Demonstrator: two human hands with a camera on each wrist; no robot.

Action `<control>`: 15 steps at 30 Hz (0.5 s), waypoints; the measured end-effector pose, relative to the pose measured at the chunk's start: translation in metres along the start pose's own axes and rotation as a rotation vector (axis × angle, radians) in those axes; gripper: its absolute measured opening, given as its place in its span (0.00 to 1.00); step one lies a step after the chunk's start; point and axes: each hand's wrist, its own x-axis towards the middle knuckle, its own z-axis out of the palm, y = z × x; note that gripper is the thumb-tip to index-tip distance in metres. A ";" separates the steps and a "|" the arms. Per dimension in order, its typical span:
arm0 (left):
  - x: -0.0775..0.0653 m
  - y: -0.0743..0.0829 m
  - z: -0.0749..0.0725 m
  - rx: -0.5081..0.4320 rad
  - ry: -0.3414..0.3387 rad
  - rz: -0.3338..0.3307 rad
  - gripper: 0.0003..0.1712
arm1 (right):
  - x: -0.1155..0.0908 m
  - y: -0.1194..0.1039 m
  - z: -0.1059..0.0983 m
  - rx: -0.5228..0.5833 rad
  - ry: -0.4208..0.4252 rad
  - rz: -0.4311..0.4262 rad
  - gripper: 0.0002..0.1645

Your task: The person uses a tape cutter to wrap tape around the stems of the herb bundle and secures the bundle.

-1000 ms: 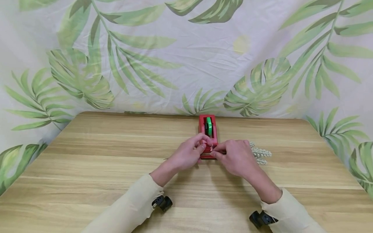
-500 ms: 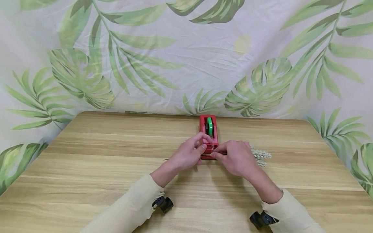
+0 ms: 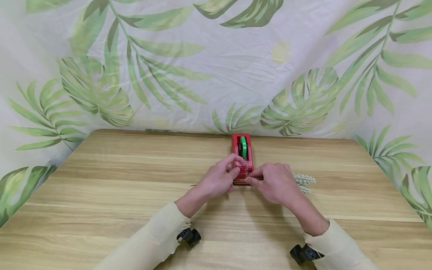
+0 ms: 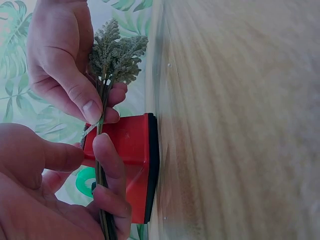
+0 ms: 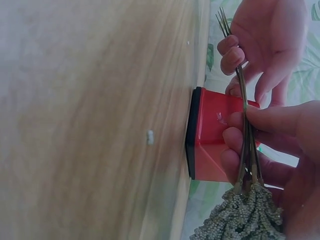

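A red tape dispenser (image 3: pixel 241 135) with a green tape roll (image 3: pixel 243 145) stands near the table's far edge. In front of it, my left hand (image 3: pixel 219 179) holds the thin stems (image 4: pixel 101 172) of a small bunch of dried flowers, with fingers curled round them. My right hand (image 3: pixel 275 184) pinches the same stems nearer the grey-green flower heads (image 4: pixel 117 52), which point right in the head view. A strip of clear tape (image 4: pixel 89 130) runs from the dispenser's cutting edge to the stems at the right fingertips. The left thumb and index finger are close to this strip.
The wooden table (image 3: pixel 135 168) spreads out around the hands. A leaf-patterned cloth (image 3: pixel 229 67) hangs right behind its far edge. A small pale scrap (image 5: pixel 150 137) lies on the tabletop in the right wrist view. Wrist cameras (image 3: pixel 189 237) sit on both sleeves.
Both hands stay almost in place in front of the dispenser, still on the stems. Only the shine on the tape strip between them has altered slightly.
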 end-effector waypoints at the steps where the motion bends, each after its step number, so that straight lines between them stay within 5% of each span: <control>1: 0.000 0.000 0.000 -0.001 0.001 -0.001 0.13 | 0.000 0.000 0.000 -0.002 -0.003 0.001 0.09; 15: -0.001 0.001 0.001 -0.017 0.006 -0.017 0.13 | 0.002 0.000 -0.003 0.008 -0.054 0.019 0.10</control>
